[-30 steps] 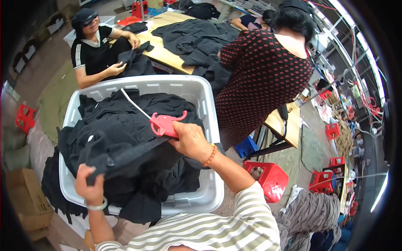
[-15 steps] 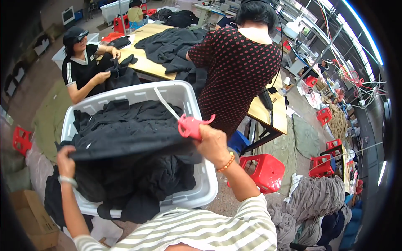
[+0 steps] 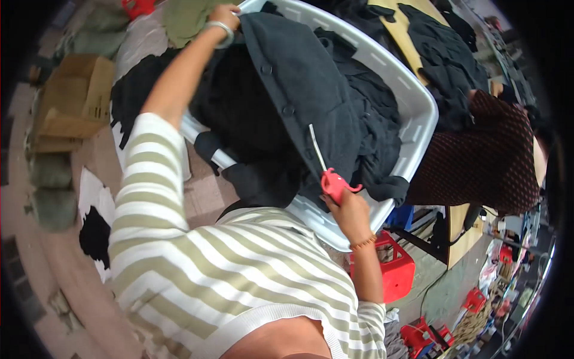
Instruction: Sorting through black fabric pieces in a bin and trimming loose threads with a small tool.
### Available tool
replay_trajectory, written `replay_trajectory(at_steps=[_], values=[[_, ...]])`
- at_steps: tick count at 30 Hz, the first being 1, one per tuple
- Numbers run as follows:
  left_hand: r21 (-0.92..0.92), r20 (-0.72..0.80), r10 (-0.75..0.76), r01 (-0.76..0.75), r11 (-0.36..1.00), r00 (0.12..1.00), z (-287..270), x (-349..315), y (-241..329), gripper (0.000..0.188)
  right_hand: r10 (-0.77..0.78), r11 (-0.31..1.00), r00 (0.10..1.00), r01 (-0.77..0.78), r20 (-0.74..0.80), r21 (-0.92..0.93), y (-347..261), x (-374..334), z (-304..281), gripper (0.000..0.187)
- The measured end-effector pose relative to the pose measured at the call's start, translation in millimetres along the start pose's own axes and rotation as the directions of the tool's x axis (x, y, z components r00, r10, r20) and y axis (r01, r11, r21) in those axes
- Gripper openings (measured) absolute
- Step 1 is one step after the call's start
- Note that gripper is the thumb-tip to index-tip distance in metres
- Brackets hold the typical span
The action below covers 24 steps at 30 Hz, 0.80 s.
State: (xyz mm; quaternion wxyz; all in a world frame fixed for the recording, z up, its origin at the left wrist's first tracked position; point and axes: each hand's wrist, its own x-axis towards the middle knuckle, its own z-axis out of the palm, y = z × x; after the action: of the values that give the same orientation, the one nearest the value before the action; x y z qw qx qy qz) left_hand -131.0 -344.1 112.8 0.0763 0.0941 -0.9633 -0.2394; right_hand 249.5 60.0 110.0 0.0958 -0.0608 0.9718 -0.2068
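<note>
A black garment [image 3: 305, 72] with buttons along its edge is stretched across a white plastic bin [image 3: 424, 113] full of dark clothes. My left hand [image 3: 226, 16], a pale bracelet on its wrist, is closed on the garment's far left end, close to the bin's rim. In my right hand [image 3: 350, 213], at the near side of the bin, is a red tagging gun [image 3: 336, 184] with a thin white strip sticking out of it. The gun lies over the garment's near end; whether my right fingers also pinch the cloth is hidden.
A person in a dotted dark dress [image 3: 478, 158] stands right of the bin, by a wooden table [image 3: 402, 37] with dark cloth. A red stool [image 3: 394, 272] is near my right elbow. An opened cardboard box [image 3: 78, 96] is at left.
My view has turned and tilted down. The garment, level across the bin before, now runs from far left to near right, my left hand farther out. Both hands keep their hold.
</note>
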Motion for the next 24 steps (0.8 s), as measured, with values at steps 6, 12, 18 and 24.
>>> replay_trajectory(at_steps=[6, 12, 18, 24], values=[[-0.73, -0.003, -0.361, 0.245, 0.638, 0.932, 97, -132, -58, 0.058, -0.015, 0.998, 0.995, 0.021, 0.096, -0.064, 1, 5, 58, 0.042], [-0.641, 0.675, -0.286, 0.732, 0.231, 0.68, 119, -255, -49, 0.037, 0.117, 0.911, 0.983, -0.05, 0.14, -0.409, 11, 1, 60, 0.005], [-0.737, 0.608, -0.333, 0.668, 0.1, 0.721, 145, -231, -35, 0.024, -0.091, 0.979, 0.97, 0.046, -0.223, -0.198, 0, 28, 55, 0.019], [-0.753, 0.656, -0.179, 0.62, -0.219, 0.733, 133, -225, -33, 0.01, -0.022, 0.992, 0.997, 0.031, -0.077, 0.12, -8, 50, 47, 0.026]])
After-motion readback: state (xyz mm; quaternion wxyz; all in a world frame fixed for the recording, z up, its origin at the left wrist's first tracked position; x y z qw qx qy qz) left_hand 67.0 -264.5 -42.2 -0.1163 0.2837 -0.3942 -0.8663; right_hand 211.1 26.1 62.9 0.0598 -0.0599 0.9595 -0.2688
